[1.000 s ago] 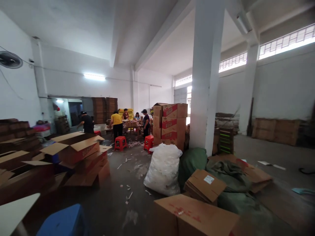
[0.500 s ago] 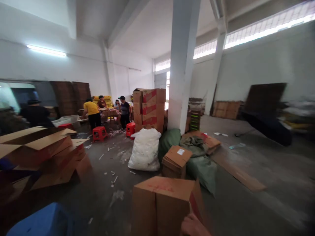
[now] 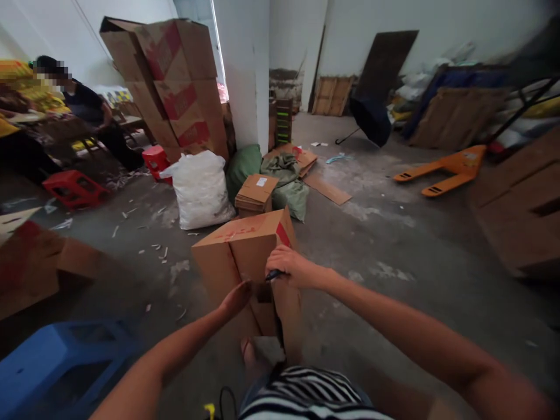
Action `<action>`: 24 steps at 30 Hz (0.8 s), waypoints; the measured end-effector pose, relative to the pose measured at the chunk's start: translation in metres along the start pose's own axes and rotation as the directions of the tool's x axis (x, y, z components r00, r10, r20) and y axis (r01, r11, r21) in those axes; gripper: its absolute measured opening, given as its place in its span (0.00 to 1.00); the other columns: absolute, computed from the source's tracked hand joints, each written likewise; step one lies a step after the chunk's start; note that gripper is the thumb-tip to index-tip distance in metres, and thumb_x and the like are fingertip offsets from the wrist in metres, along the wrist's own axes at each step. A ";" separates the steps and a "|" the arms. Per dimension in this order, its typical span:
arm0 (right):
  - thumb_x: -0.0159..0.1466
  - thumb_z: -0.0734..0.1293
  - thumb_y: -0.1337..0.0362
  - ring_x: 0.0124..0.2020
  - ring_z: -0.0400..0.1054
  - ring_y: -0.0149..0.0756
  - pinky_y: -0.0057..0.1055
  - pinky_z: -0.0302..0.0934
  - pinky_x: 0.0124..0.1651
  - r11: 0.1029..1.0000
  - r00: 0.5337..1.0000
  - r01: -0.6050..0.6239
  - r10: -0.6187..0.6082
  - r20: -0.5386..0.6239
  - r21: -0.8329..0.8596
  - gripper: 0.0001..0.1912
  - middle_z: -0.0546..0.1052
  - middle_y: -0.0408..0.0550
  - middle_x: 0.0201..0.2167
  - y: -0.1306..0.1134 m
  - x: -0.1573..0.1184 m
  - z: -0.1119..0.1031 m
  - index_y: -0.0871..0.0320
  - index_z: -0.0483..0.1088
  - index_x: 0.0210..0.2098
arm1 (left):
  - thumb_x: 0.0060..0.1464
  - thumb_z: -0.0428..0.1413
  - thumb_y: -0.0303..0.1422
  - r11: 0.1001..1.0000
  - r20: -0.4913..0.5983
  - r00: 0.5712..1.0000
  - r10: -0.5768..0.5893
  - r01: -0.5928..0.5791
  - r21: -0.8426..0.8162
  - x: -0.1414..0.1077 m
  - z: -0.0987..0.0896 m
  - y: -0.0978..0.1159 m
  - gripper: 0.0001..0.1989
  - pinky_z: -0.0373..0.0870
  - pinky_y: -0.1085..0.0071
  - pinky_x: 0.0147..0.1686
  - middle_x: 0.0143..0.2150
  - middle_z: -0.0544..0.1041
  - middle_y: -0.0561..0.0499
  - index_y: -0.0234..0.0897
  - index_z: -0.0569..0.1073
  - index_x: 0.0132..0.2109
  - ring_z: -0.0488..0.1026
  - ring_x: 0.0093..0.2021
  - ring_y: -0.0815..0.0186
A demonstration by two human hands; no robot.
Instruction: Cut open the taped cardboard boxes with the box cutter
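A brown cardboard box with red print stands in front of me, a dark gap between its near flaps. My right hand is closed around a dark, slim, pen-like tool at the box's upper right edge. Its exact kind is hard to make out. Lower and to the left, my left hand has its fingers together at the edge of the gap, seemingly gripping the flap there. Its fingertips are partly hidden.
A blue stool stands at lower left, near open cartons. Beyond are a white sack, flattened cartons, green sacks and stacked boxes. An orange pallet jack sits right. A co-worker stands at left.
My view has tipped down and turned right. Both forearms now show; my left hand has come into view at the box, and the dark tool shows in my right hand.
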State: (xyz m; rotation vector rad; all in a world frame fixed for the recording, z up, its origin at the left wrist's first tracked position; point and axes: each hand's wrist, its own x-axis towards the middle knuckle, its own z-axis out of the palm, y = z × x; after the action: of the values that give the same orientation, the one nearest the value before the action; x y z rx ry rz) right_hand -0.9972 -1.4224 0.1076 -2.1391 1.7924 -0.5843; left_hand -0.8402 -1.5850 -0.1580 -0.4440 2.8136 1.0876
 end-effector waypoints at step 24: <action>0.60 0.60 0.70 0.47 0.66 0.41 0.39 0.54 0.55 0.704 0.617 -0.671 0.704 -0.353 0.233 0.15 0.75 0.56 0.43 0.122 -0.080 0.141 0.61 0.71 0.45 | 0.56 0.44 0.29 0.802 0.121 0.949 0.291 -0.312 0.510 0.075 -0.011 0.137 0.17 0.52 0.57 0.51 0.38 0.75 0.39 0.29 0.62 0.53 0.71 0.42 0.55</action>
State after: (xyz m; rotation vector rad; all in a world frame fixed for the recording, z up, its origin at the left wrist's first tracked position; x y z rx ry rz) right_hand -1.0462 -1.3718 -0.0826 -1.1205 2.5530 -0.9114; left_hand -0.9527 -1.5139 -0.0757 0.0843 3.0380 0.2985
